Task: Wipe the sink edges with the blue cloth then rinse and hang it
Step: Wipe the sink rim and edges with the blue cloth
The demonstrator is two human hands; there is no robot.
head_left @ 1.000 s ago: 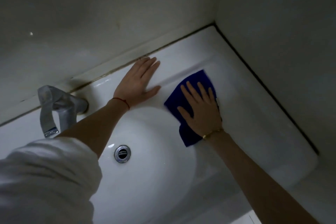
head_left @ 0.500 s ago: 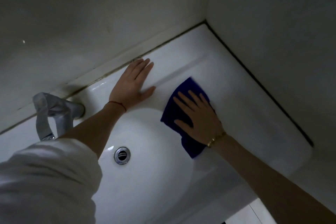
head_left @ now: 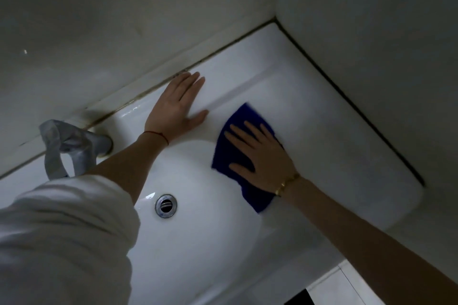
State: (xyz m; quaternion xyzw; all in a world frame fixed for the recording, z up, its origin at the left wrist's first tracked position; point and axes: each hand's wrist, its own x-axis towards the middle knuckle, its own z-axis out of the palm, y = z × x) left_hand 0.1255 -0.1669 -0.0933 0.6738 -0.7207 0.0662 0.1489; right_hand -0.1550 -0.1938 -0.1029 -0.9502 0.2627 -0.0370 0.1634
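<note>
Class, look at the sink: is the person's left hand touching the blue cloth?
Apart. The head view shows bare white sink rim between the left hand's thumb and the blue cloth, which lies under the right hand.

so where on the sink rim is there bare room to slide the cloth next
The broad ledge of the sink between the blue cloth and the dark seam along the right wall is bare, back to the corner. The back rim is crowded: the left hand lies flat there, with the tap beyond it. The right hand covers the cloth.

Blue cloth [head_left: 228, 153] flat on white sink [head_left: 347, 156] rim, right of basin.
</note>
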